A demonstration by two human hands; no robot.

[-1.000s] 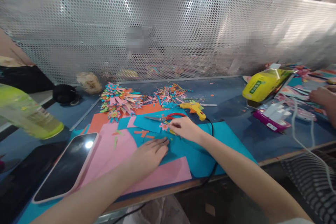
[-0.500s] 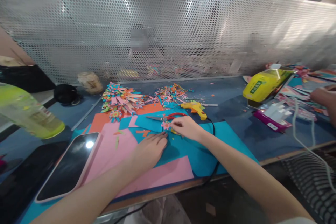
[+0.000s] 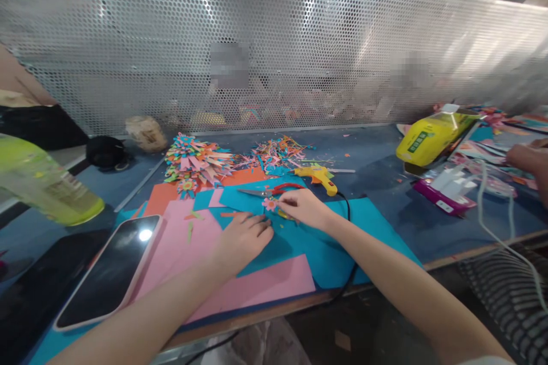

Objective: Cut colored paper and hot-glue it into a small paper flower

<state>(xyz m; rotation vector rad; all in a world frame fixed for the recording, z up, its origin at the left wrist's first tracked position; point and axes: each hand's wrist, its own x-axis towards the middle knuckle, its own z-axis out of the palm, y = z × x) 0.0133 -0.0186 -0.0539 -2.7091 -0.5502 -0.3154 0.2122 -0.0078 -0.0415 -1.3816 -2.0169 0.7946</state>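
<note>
My right hand (image 3: 305, 208) pinches a small pink paper flower (image 3: 269, 204) with an orange centre, held just above the blue paper sheet (image 3: 342, 239). To its left, my left hand (image 3: 247, 236) rests palm down with fingers bent and slightly apart, the index fingertip at an orange paper strip (image 3: 228, 215). Just beyond the flower lie scissors (image 3: 286, 187) with red handles, blades pointing left. A yellow glue gun (image 3: 317, 177) rests behind my right hand. The right hand hides part of a small yellow thing beneath it.
A pile of multicoloured paper flowers (image 3: 194, 159) and a heap of paper shreds (image 3: 280, 151) stand behind. A phone (image 3: 109, 274) and a tilted bottle (image 3: 47, 188) are left. At right lie a yellow pack (image 3: 422, 142), a purple box (image 3: 443, 197) and another person's hand (image 3: 528, 159).
My left hand has shifted back onto the orange strips, its fingers drawn away from the flower and more bent. The right hand stays in place with the flower.
</note>
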